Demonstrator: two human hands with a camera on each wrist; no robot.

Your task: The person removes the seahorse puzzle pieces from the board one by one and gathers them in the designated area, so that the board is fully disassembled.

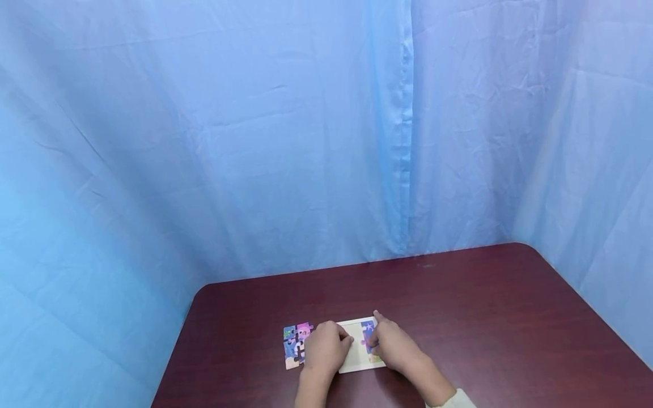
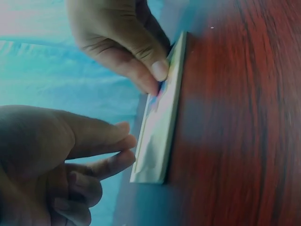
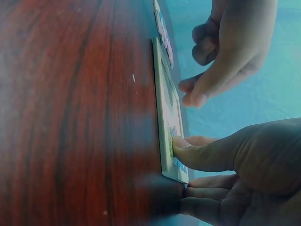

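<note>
A shallow white puzzle tray (image 1: 352,369) lies on the table, with colourful jigsaw pieces (image 1: 367,327) along its right side. My right hand (image 1: 398,344) is over that side. Its thumb and a finger pinch at a puzzle piece (image 3: 172,134) down in the tray, while other fingers reach past the outer edge. My left hand (image 1: 325,347) hovers by the tray's left edge, fingers loosely bent. Thumb and fingertips come close together in the left wrist view, with nothing visible between them. The left hand partly hides a group of loose puzzle pieces (image 1: 291,347).
The loose pieces lie left of the tray on a dark red wooden table (image 1: 459,306) with rounded corners. Light blue curtains (image 1: 306,141) hang behind the table and at both sides. A pale sleeve (image 1: 457,400) shows at the right wrist.
</note>
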